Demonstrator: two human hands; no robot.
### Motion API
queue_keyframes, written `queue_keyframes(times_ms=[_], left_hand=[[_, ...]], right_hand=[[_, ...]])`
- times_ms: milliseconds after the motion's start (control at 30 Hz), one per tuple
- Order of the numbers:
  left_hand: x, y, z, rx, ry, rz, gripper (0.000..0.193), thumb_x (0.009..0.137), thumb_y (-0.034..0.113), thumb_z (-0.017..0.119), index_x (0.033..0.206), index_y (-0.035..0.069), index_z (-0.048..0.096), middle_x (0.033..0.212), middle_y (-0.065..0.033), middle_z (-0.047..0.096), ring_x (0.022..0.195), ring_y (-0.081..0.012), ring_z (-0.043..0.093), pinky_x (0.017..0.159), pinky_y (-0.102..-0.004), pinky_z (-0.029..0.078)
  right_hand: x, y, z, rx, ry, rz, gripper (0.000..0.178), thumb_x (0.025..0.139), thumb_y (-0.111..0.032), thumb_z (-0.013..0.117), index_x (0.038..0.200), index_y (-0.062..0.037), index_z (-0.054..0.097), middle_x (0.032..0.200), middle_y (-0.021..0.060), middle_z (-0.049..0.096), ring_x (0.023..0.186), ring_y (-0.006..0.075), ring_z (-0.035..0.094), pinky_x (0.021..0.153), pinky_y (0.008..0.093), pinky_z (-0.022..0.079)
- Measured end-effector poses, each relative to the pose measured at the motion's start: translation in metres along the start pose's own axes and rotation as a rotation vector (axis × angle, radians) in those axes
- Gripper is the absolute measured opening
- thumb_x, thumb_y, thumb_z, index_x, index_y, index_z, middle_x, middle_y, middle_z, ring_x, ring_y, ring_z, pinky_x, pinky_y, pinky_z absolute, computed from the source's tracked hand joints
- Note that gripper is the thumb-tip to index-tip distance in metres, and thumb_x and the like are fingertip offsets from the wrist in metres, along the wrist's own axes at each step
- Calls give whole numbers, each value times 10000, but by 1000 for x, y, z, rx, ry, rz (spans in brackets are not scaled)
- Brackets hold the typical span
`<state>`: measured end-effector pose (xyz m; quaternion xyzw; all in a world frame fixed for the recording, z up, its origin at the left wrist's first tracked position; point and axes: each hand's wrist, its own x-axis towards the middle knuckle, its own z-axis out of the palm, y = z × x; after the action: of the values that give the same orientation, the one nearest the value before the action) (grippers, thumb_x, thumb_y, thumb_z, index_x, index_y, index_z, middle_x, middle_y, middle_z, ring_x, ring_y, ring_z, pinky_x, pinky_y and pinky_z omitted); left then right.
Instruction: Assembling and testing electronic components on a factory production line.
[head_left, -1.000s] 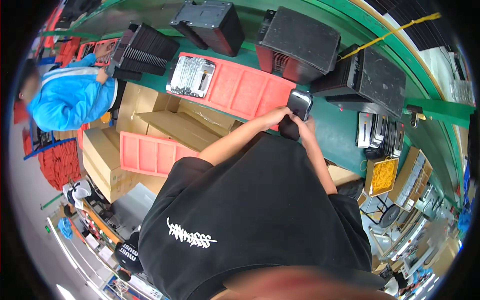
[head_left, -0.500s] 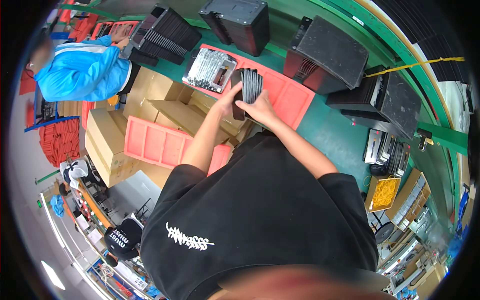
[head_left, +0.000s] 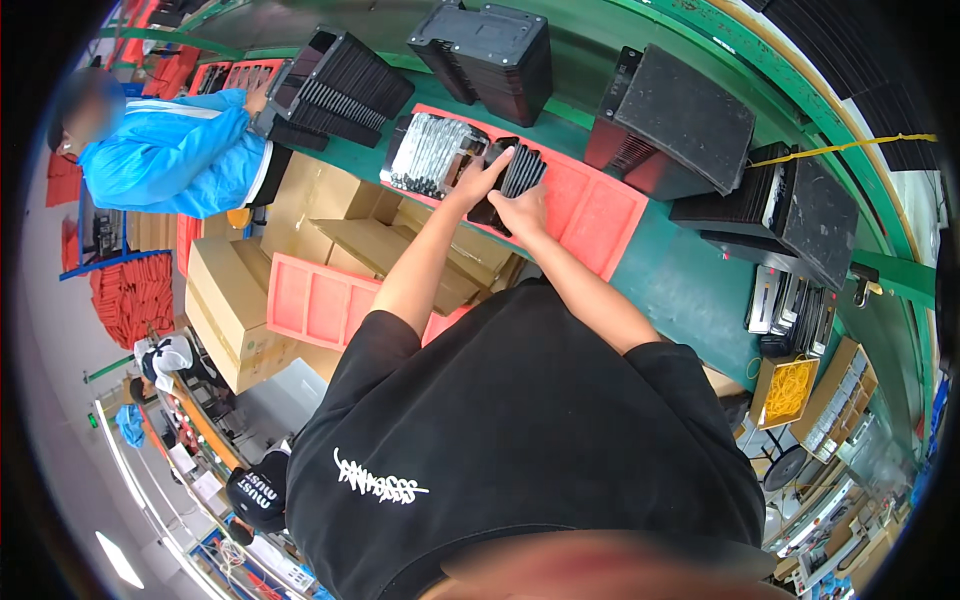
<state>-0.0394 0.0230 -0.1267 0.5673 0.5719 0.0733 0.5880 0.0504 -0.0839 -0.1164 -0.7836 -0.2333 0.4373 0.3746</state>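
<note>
A bundle of thin dark plates with grey edges (head_left: pixel 524 172) is between my hands, low over the middle of the red compartment tray (head_left: pixel 605 222). My left hand (head_left: pixel 476 184) grips its left side, with the fingers reaching up along the dark face. Around the near right edge, my right hand (head_left: pixel 523 211) is closed, thumb pointing left. Just left of the bundle, a row of clear-wrapped plates (head_left: pixel 430 150) fills the tray's left end. Whether the bundle rests on the tray floor is hidden by my hands.
Black stacked racks (head_left: pixel 690 115) line the bench's far side. Cardboard boxes (head_left: pixel 215 305) and another red tray (head_left: pixel 318 303) lie to the left. A person in a blue jacket (head_left: pixel 180 150) works at far left. A box of yellow bands (head_left: pixel 788 390) stands at right.
Both hands have lowered the bundle toward the tray and turned it, bringing it beside the clear-wrapped plates. My left hand has shifted right across its side. The whole view has shifted slightly.
</note>
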Motion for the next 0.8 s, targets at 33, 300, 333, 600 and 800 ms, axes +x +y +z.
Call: queue_keyframes(times_ms=[33, 300, 333, 600, 800], left_hand=[[-1, -2, -1, -14, 30, 33, 925, 883, 636, 644, 1443, -75, 453, 1346, -186, 596, 1196, -260, 598, 1023, -385, 453], [-13, 39, -26, 333, -125, -98, 865, 908, 654, 589, 1355, -85, 554, 1281, -217, 631, 1241, -277, 566, 1059, -346, 416], [-9, 32, -28, 332, -121, -97, 865, 908, 654, 589, 1355, -85, 554, 1281, -217, 631, 1241, -277, 566, 1059, -346, 416], [-6, 3, -33, 81, -63, 118, 821, 898, 614, 623, 1211, -145, 623, 1199, -310, 653, 1166, -356, 628, 1021, -384, 450], [-25, 18, -36, 570, 93, 376, 707, 884, 547, 684, 1140, -111, 651, 1154, -292, 662, 1125, -412, 630, 970, -438, 468]], right_hand=[[-1, -2, 3, -3, 2, -10, 957, 661, -410, 802, 1235, 196, 334, 1117, 377, 606, 1046, 459, 644, 861, 488, 536], [1, -15, 6, 58, -61, -93, 993, 723, -368, 808, 1304, 198, 234, 1132, 375, 594, 1062, 462, 638, 888, 473, 533], [1, -14, 8, 57, -63, -97, 993, 723, -368, 808, 1304, 198, 234, 1132, 375, 594, 1062, 462, 638, 888, 473, 533], [5, -1, 6, 30, -107, -304, 1014, 764, -404, 774, 1395, 133, 189, 1205, 348, 595, 1117, 442, 635, 907, 475, 528], [2, -4, 10, -62, -163, -263, 1087, 787, -326, 746, 1507, 110, 58, 1302, 332, 555, 1186, 430, 601, 974, 459, 505]])
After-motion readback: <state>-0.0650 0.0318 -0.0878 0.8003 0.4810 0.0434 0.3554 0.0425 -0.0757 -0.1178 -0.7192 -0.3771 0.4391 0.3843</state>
